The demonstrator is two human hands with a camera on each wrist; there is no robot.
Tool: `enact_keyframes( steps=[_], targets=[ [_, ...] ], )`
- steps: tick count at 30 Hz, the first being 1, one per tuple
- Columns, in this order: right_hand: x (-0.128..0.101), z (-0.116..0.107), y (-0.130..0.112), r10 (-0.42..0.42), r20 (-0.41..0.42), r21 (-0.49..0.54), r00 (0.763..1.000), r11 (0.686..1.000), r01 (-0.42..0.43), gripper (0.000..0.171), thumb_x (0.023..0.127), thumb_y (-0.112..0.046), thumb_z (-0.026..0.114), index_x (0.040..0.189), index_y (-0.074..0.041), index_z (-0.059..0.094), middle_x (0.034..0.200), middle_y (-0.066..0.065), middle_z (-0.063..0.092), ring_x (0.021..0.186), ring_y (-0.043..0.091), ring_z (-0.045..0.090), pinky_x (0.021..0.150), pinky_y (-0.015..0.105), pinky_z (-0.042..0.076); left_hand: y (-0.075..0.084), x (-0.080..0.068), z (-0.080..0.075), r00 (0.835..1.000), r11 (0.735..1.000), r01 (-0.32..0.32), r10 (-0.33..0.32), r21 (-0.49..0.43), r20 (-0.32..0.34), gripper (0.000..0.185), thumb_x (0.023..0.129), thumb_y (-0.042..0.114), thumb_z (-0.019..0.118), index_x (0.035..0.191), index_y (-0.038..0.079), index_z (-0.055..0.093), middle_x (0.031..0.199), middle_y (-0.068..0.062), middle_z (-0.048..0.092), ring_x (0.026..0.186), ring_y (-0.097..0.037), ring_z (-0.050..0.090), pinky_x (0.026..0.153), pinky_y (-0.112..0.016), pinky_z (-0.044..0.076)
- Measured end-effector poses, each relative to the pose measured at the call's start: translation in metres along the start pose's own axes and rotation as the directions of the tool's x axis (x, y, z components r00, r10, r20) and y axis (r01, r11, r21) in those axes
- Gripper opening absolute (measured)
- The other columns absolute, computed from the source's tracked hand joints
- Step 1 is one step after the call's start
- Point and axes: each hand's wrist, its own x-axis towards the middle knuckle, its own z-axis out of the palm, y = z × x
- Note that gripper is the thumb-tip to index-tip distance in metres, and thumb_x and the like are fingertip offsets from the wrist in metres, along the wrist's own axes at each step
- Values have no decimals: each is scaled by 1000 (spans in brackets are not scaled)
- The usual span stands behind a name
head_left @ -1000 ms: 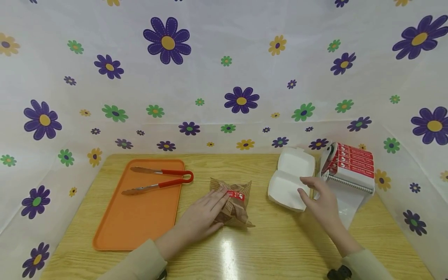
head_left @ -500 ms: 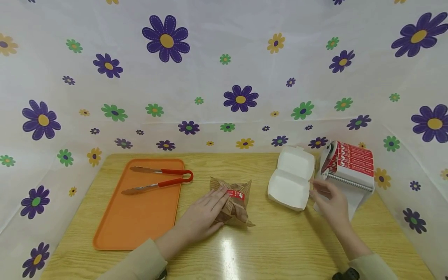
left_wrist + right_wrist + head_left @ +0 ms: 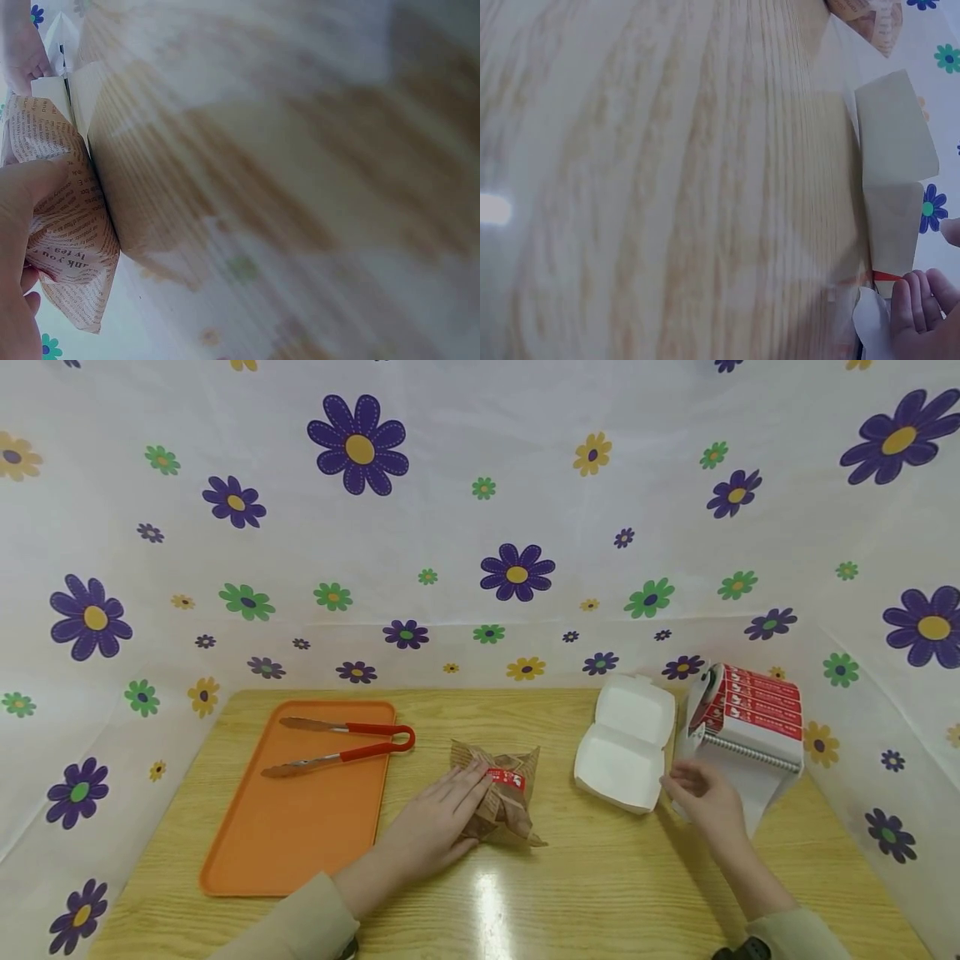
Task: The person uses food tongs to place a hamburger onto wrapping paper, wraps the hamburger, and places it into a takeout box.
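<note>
Your left hand [image 3: 435, 827] rests flat, fingers straight, on the paper-wrapped parcel [image 3: 504, 793] mid-surface. Your right hand [image 3: 705, 802], fingers curled, pinches the sticker strip [image 3: 738, 793] beside the white box [image 3: 626, 743].

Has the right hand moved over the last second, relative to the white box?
Yes. The right hand has shifted right, off the open white box, and now sits at the base of the sticker dispenser.
</note>
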Motion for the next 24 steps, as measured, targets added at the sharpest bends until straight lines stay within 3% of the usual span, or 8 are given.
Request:
enact_keyframes(
  steps=[2, 9, 16, 24],
  targets=[
    [1, 1, 1, 27, 34, -11, 999, 1000, -27, 47, 103, -22, 70, 138, 7, 60, 130, 29, 68, 83, -21, 50, 76, 1, 48, 0, 0, 1, 1000, 1000, -1, 1, -3, -8, 88, 95, 47, 77, 161, 1, 42, 169, -16, 41, 155, -30, 45, 126, -45, 42],
    [5, 5, 4, 43, 97, -23, 994, 999, -41, 52, 98, -17, 76, 140, 10, 58, 128, 30, 68, 81, -20, 51, 75, 4, 49, -1, 0, 4, 1000, 1000, -3, 3, -5, -26, 87, 94, 47, 79, 159, 1, 44, 168, -17, 43, 153, -30, 47, 126, -45, 43],
    [6, 7, 3, 35, 123, -31, 992, 999, -31, 51, 99, -8, 72, 142, 12, 54, 132, 35, 65, 81, -19, 52, 73, 5, 50, 1, 0, 1, 1000, 1000, 3, -3, -4, -18, 87, 95, 47, 78, 160, 0, 43, 167, -17, 43, 153, -29, 48, 126, -45, 43],
    [5, 8, -4, 28, 147, -16, 989, 1000, -26, 48, 99, -4, 70, 142, 12, 55, 132, 34, 65, 88, -8, 58, 74, 7, 52, 1, 1, 1, 1000, 1000, 9, -10, -6, -12, 88, 95, 47, 77, 161, 0, 41, 168, -17, 43, 153, -29, 47, 127, -45, 41]
  ],
)
